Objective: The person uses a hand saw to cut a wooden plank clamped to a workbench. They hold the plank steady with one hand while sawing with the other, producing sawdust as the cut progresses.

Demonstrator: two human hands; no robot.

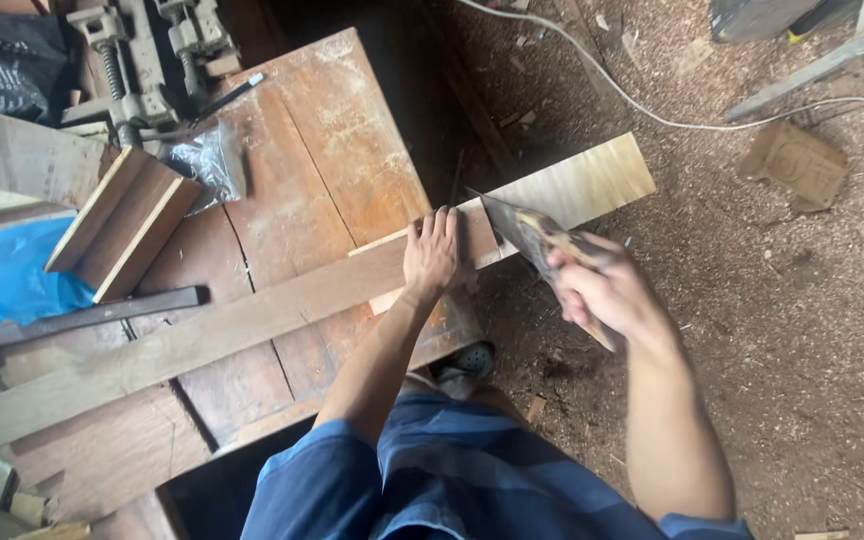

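A long wooden plank (252, 320) lies across the worn workbench (342, 150), its pale end (582, 185) sticking out over the floor. My left hand (430, 252) presses flat on the plank near the bench's edge. My right hand (607, 290) grips the wooden handle of a hand saw (517, 225). The saw's dark blade meets the plank just right of my left hand. My knee in blue cloth rests under the bench edge.
On the bench's left lie stacked wood pieces (127, 220), a dark metal bar (92, 315), a clear plastic bag (207, 155) and a metal vise (147, 60). Blue plastic (2, 275) sits far left. Sawdust, a white cable (652, 110) and a wood block (797, 165) cover the floor.
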